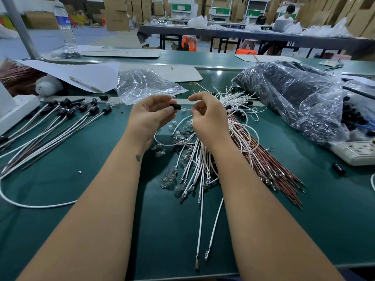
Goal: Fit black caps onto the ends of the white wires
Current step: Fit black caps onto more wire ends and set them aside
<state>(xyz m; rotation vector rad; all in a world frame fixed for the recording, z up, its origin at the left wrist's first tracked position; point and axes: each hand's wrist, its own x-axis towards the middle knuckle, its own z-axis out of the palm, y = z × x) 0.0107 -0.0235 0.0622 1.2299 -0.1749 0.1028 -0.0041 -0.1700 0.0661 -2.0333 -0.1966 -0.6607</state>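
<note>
My left hand pinches a small black cap between thumb and fingers above the green table. My right hand pinches a thin white wire whose end meets the cap's open side. Below and right of my hands lies a loose pile of white wires with metal terminals, beside a bundle of red-brown wires. At the left lie several wires with black caps on them. A large clear bag of black caps sits at the right.
An empty clear bag lies behind my hands. Small glass bulbs are scattered under the wires. A power strip sits at the right edge, with a loose black cap near it. Paper with a pen and a water bottle stand at the back left.
</note>
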